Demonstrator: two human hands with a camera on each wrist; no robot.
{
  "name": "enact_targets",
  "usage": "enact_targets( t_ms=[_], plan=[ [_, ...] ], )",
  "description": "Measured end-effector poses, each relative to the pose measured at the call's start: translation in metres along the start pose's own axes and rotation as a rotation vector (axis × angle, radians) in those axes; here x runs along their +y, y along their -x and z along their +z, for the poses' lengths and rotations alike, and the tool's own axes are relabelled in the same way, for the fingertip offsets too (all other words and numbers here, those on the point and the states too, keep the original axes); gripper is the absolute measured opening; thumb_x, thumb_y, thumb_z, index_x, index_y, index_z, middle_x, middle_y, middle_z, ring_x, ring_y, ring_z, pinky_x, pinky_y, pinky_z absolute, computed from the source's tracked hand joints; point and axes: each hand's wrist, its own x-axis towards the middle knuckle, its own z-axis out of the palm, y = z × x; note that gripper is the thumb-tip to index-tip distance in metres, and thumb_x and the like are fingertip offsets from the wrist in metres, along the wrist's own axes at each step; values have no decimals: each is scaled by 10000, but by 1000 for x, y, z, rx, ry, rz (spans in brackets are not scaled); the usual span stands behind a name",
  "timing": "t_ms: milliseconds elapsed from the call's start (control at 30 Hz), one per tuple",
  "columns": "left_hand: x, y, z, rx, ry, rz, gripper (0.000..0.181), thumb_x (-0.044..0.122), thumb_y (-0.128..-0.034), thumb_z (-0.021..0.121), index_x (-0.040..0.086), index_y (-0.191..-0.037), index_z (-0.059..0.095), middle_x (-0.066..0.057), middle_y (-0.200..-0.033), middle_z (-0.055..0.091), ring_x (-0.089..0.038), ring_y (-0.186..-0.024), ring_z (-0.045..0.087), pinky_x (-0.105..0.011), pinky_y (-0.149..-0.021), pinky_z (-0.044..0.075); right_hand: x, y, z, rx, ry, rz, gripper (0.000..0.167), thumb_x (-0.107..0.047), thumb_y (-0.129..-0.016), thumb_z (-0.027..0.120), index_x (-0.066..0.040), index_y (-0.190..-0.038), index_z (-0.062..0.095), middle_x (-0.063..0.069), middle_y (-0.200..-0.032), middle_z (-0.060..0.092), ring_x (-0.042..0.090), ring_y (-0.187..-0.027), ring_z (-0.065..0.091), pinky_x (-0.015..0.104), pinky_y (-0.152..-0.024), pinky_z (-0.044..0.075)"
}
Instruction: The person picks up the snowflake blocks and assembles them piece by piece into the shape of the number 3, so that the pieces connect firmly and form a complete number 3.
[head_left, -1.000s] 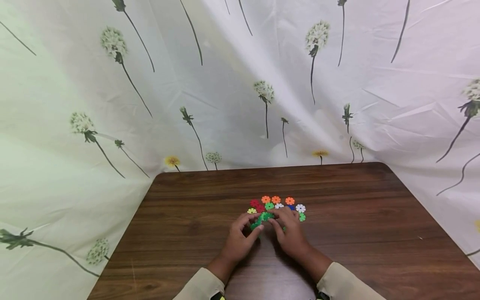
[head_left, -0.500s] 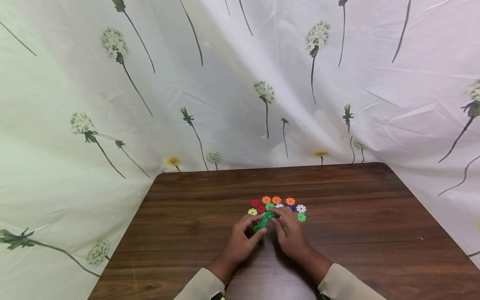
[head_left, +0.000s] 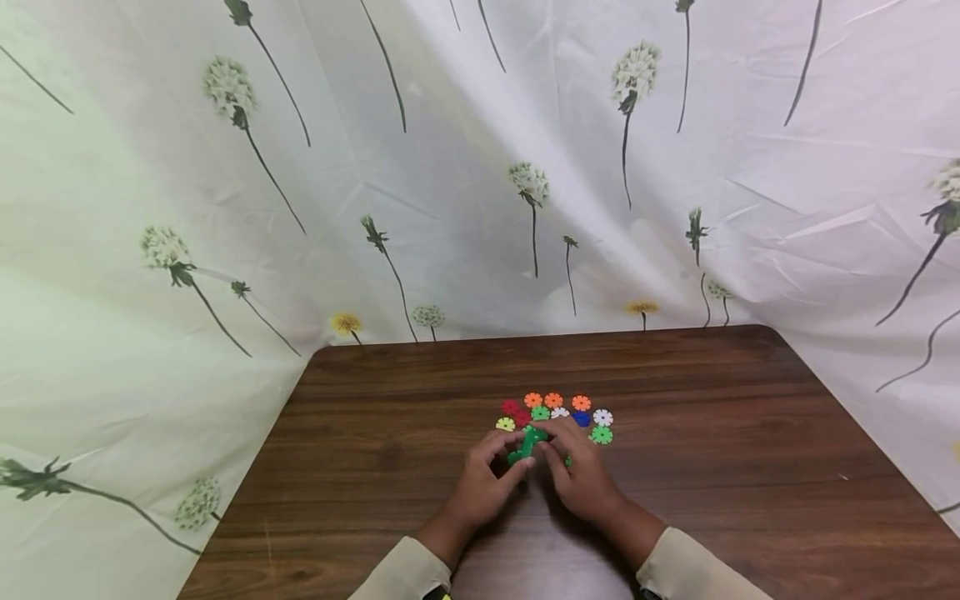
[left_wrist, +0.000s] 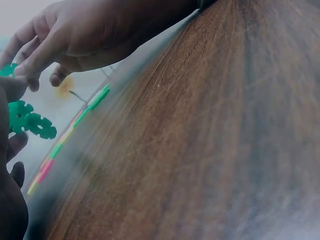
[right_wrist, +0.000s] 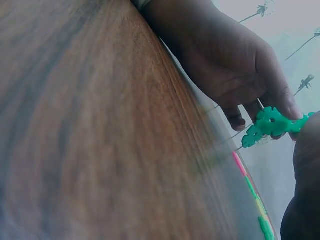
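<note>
Several green flower-shaped interlocking discs (head_left: 528,440), joined in a short chain, are held between my hands above the table. My left hand (head_left: 477,482) pinches the chain between thumb and fingers; notched edges hang out below the grip in the left wrist view, where green discs (left_wrist: 31,121) show. Thumb and fingers of my right hand (head_left: 585,477) pinch the chain's other end. That end is a green disc (left_wrist: 8,70) in the left wrist view, partly covered by the fingertips. Beyond the chain in the right wrist view, my left hand (right_wrist: 235,65) appears with its thumb on it.
Loose flower discs lie flat just past the hands: orange (head_left: 553,400), red (head_left: 511,407), yellow (head_left: 506,424), blue (head_left: 581,418), white (head_left: 602,417) and green (head_left: 602,435). They rest on a brown wooden table (head_left: 375,450). A flower-printed cloth (head_left: 450,208) hangs behind it.
The green chain has tilted and shifted slightly right between the hands. My right fingers have drawn in a little, showing more of the blue disc. The loose discs stay put.
</note>
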Motion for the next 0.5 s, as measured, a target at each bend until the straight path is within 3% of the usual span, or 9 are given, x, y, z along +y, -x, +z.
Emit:
enact_targets(
  t_ms=[500],
  plan=[
    [2, -1, 0, -15, 13, 44, 279, 120, -1009, 785, 112, -1287, 764, -72, -1146, 753, -53, -969, 616, -221, -815, 549, -2, 0, -1, 5, -59, -20, 467, 140, -966, 711, -19, -1405, 714, 82, -1132, 795, 201, -1003, 732, 269, -844, 609]
  ],
)
